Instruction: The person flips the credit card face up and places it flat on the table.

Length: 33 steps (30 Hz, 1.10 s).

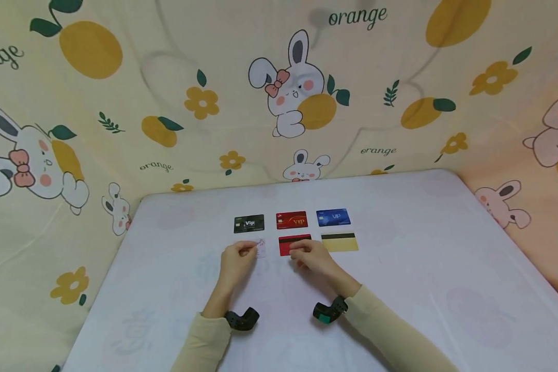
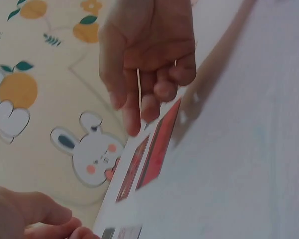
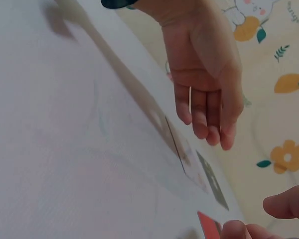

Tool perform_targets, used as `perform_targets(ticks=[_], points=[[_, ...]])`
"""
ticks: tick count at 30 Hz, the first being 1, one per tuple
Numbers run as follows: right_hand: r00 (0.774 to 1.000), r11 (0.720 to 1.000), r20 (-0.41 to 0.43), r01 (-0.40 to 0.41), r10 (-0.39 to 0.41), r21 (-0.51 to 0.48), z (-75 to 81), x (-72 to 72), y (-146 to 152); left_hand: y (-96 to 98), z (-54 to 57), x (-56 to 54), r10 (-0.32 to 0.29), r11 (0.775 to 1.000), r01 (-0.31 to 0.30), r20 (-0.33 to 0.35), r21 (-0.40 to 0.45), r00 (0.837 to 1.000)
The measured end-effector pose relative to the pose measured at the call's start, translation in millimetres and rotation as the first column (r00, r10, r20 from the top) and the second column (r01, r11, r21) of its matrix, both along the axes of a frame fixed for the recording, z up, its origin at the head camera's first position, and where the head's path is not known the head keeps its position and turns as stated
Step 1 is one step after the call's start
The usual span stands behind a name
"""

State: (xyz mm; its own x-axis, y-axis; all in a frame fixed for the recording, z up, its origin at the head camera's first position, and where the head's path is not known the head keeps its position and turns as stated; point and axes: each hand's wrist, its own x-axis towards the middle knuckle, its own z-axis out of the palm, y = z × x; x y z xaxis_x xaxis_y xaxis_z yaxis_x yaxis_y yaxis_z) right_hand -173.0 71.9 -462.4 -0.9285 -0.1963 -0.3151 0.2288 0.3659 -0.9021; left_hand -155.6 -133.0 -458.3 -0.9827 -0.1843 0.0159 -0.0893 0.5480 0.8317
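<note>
The kind of room I cannot tell. Cloth [image 1: 242,31] with printed oranges [image 1: 90,49] and rabbits [image 1: 289,120] encloses a white table [image 1: 409,289] on three sides.

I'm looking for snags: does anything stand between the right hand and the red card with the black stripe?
Nothing visible does: no object shows between the right hand and that red card in the left wrist view.

The cards [image 1: 292,220] look smooth plastic, the white tabletop [image 1: 400,268] matt, the backdrop [image 1: 265,155] printed cloth.

Mid-frame on the white counter [image 1: 414,305], six multicoloured rectangular cards [image 1: 292,222] form two rows. At right, the blue card [image 1: 333,217] lies behind the yellow-and-black card [image 1: 339,243].
</note>
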Motion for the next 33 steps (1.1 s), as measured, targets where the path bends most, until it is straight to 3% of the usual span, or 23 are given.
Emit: perform_targets(ticks=[17,25,33], points=[[0.998,0.998,0.036,0.053,-0.054,0.043,-2.5,0.7,40,33.2,-9.7,2.5,-0.189,0.966,0.185,0.004,0.18,0.982],[0.996,0.998,0.07,0.061,-0.062,0.01,-6.0,-0.3,48,33.1,-13.4,3.1,-0.23,0.951,0.221,0.019,0.215,0.973],[0.99,0.997,0.129,0.067,-0.061,-0.042,-4.2,-2.9,49,34.6,-18.1,0.9,-0.226,0.936,0.213,0.013,0.281,0.974]])
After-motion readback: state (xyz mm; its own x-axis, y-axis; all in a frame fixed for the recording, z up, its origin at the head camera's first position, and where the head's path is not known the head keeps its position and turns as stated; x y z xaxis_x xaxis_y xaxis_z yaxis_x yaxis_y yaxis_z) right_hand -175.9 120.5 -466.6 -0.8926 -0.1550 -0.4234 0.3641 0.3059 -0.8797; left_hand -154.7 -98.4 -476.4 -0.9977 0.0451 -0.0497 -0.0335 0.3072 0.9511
